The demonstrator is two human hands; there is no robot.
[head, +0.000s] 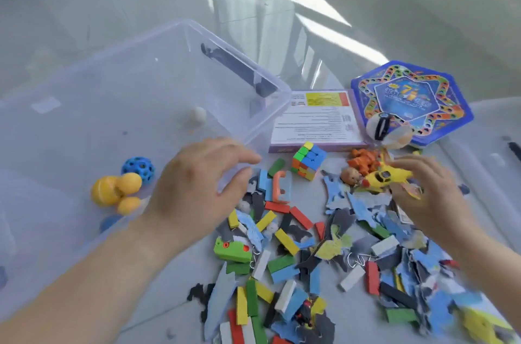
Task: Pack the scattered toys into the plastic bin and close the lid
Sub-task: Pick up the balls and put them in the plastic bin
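Mostly unpacked: bin open, one toy in hand

The plastic bin [127, 84] was seen on the floor at left, lid off. It was clear with a faint purple tint, and a dark latch [239, 70] was mounted on its far end wall. A blue holed ball [138, 169], a yellow knobbly toy [115, 191] and a small white ball [198, 115] were seen through its walls, apparently inside.

The left hand [197, 188] was held over the bin's near corner, fingers loosely spread, nothing gripped.

The right hand [431, 194] was blurred. A yellow toy plane [386, 176] was pinched between its fingers and thumb, just beside an orange figure [363, 160] and a small doll head [351, 176].

A heap of coloured blocks [286, 242] and torn blue-grey puzzle pieces [363, 211] was spread on the floor between the hands and nearer the camera. A green toy [231, 250] was lying in it.

A puzzle cube [308, 160] was placed just beyond the heap, with a purple box [315, 123] behind it, touching the bin's right corner. A blue hexagonal game board [408, 101] was lying further right.
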